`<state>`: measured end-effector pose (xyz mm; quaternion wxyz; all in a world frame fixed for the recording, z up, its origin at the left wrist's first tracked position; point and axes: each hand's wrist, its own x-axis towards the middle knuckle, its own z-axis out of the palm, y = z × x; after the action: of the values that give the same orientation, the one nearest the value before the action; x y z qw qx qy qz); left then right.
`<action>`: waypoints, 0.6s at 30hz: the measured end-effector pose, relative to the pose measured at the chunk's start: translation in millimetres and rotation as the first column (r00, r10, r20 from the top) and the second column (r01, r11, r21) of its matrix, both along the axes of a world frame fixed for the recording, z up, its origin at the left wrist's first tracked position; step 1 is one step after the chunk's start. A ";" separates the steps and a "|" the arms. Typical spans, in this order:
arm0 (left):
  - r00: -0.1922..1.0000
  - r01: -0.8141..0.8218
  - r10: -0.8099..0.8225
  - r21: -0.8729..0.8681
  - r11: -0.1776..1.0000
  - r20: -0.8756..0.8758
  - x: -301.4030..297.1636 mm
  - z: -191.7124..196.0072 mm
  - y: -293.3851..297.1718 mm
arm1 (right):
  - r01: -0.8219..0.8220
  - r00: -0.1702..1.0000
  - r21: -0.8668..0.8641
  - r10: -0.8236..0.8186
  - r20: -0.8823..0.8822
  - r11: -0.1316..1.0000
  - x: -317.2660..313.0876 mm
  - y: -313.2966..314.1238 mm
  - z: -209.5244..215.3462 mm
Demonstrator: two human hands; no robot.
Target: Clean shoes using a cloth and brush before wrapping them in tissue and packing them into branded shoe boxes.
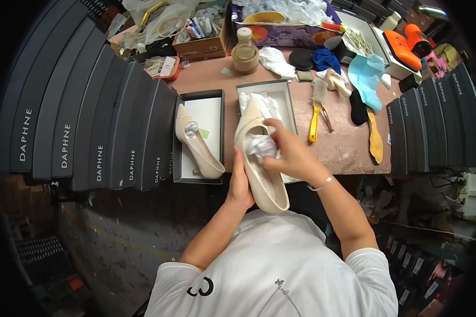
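My left hand point(240, 185) is closed around the side of a cream pointed pump point(269, 187), which is tilted with its toe away from me and its heel toward my body. The fingers of my right hand point(291, 150) pinch a wad of crumpled white tissue paper point(260, 147) at the shoe's opening. Under the toe lies a shallow grey box point(284, 98) with more white paper in it. Left of it, a matching cream pump point(209, 158) rests in a dark, white-lined box tray point(209, 108), with crumpled paper in its opening.
Dark shoe boxes stand in rows at left point(79, 127) and right point(433, 121). On the pink-brown table point(344, 158) lie a yellow-handled brush point(314, 119) and a blue cloth piece point(366, 79). A bottle point(245, 55), an orange tool point(402, 50) and filled cartons point(203, 45) stand farther back.
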<state>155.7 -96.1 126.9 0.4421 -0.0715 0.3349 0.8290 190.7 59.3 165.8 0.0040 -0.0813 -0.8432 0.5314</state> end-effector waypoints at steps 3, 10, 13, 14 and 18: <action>0.998 0.045 -0.044 -0.019 0.999 0.050 -25.2 -21.1 -13.8 | 0.137 0.987 -0.888 -0.140 0.083 0.440 17.1 34.1 -30.3; 0.995 0.079 -0.080 0.020 0.997 0.059 -19.2 0.7 11.6 | 0.048 0.986 -0.991 -0.166 0.027 0.128 23.2 31.8 -35.0; 0.994 0.107 -0.106 -0.031 0.994 0.038 -29.3 0.5 28.3 | 0.106 0.977 -0.916 -0.214 0.023 0.387 20.1 40.8 -24.8; 1.000 0.012 -0.012 -0.055 0.998 -0.005 -30.7 -24.1 34.0 | 0.167 0.963 -0.872 -0.265 0.045 0.460 21.7 38.5 -28.5; 0.526 -0.322 -0.113 -0.321 0.891 -0.843 -23.8 1.9 39.8 | 0.099 0.985 -0.345 -0.142 -0.101 0.933 28.7 35.3 -24.0</action>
<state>131.9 -56.3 128.8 0.1438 0.2195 0.6786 0.6860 219.4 94.5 141.7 0.0754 -0.0992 -0.7309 0.6710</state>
